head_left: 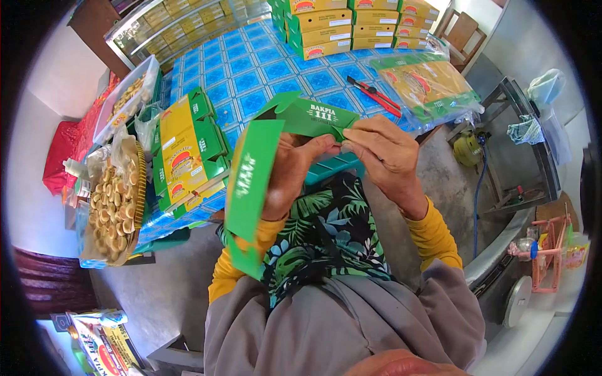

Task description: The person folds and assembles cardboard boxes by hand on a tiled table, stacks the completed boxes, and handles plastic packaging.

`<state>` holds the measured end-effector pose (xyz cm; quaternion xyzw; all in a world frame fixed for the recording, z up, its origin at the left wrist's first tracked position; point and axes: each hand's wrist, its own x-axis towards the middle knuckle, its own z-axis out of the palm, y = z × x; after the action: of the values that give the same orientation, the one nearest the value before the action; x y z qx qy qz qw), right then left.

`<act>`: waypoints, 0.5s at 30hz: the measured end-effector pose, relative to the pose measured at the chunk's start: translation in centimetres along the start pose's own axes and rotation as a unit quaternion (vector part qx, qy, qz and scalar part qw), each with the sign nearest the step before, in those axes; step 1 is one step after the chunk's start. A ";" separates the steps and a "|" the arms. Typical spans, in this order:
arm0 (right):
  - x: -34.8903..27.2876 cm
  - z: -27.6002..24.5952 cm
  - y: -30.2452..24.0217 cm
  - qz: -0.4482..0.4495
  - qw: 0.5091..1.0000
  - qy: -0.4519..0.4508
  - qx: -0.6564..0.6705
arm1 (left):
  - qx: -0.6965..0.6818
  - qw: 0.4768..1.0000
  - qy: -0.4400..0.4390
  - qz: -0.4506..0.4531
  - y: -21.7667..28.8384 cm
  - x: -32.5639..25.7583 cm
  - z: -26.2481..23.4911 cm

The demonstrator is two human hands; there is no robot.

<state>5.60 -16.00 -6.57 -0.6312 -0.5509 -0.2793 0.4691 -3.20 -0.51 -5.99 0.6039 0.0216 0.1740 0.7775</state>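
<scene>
A: Status on the hands?
B: Both on the green carton (295, 135), an unfolded flat box blank, held up over the person's lap at the near edge of the tabletop (263, 75). Left hand (295, 169) has its grip clamped on the carton from below, thumb up against the panel edge. Right hand (385, 153) has its grip pinched shut on the carton's right end, fingertips on the fold.
A: Carton shape?
B: Partly folded. One long flap hangs down on the left, past the left forearm; the top panel lies roughly level between the two hands. A teal strip shows just under the hands; can't tell what it is.
A: What's around?
B: Tabletop has a blue patterned cover. Left of the hands: a pile of yellow-and-green flat cartons (185, 153), lying fanned. Further left, a round basket tray of small pastries (116, 203) in plastic wrap at the tabletop's edge. Far side: stacked yellow boxes (351, 25). Right of centre: red-handled cutter (375, 94) lying flat, just beside a plastic-wrapped bundle of cartons (429, 91).
A: Cutter near the hands?
B: No, apart from them, beyond the right hand.
</scene>
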 end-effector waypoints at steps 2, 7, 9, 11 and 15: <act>-0.2 0.4 0.0 -0.007 1.000 0.010 -0.010 | -0.022 0.998 -0.052 0.026 -0.3 0.4 0.0; -0.1 -0.2 0.1 0.006 0.999 0.011 -0.031 | 0.175 0.979 -0.083 0.066 -0.8 1.5 -0.7; 0.0 -0.7 0.5 0.063 0.998 -0.020 0.004 | 0.219 0.968 -0.031 0.119 1.8 0.9 0.5; 0.1 -0.6 0.3 0.107 0.993 -0.045 0.031 | 0.238 0.960 -0.002 0.146 2.3 0.7 0.5; 1.7 -0.1 0.2 0.121 0.991 0.041 0.036 | 0.060 0.994 -0.079 -0.050 0.5 1.0 -1.8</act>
<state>6.21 -15.36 -5.07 -0.6640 -0.4605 -0.2259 0.5440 -2.77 1.61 -5.85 0.6598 0.0005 0.0850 0.7466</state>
